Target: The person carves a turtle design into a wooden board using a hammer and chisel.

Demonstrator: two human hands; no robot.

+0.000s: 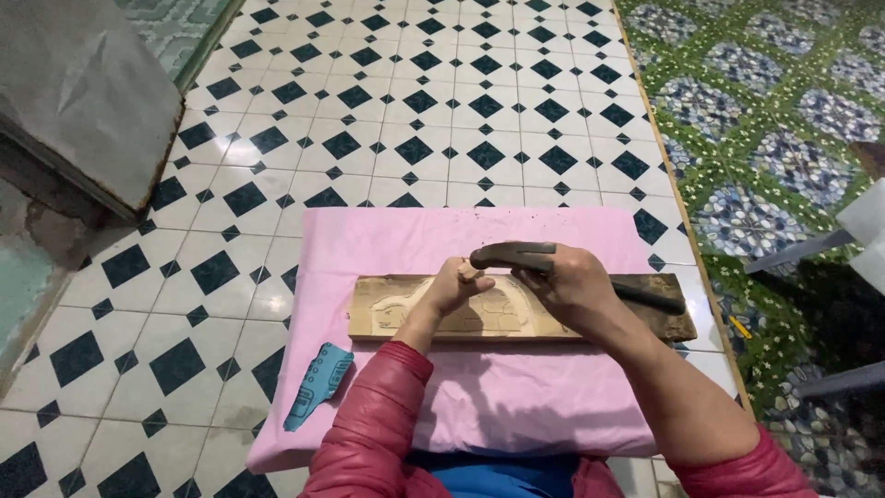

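Wooden carving panel [406, 312], long, pale, with a relief design cut into its left part; lies flat on a pink cloth [516, 397] spread over black-and-white tiled floor [415, 111]. Blue tool pouch [316, 385] rests at the cloth's left edge, near the panel. Left hand [454, 288] rests on the panel, fingers closed around a small chisel [470, 272]. Right hand [572, 277], just beside it, is clamped on a dark hammer [516, 254] held over the chisel.

A flat blue tool pouch [316, 385] with pale markings lies on the pink cloth's [516, 397] left edge.
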